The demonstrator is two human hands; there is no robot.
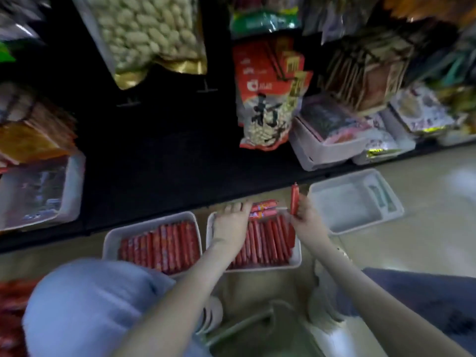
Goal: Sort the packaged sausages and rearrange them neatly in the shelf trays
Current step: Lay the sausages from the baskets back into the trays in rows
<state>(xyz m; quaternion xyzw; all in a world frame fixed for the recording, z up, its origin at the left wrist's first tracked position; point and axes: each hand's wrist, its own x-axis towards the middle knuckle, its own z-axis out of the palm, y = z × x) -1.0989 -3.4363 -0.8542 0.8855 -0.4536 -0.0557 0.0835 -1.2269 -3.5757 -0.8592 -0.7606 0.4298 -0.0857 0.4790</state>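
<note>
Looks like a grocery shop aisle: dark shelf [167, 176] hung with sealed peanut bags [144, 29] and red snack packs [268, 99], white bins [316, 153] of packaged goods below, trays [109, 240] of red sausages [162, 246] on the pale floor [425, 228].

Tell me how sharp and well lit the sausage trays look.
Head view: sausage trays, left hand and right hand fairly sharp, evenly lit; shelf recess above very dark; hanging bags near the top edges smeared by blur; shelf edge bowed by the wide lens.

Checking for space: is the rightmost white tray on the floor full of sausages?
No, the rightmost tray lies nearly bare, its pale bottom showing.
</note>
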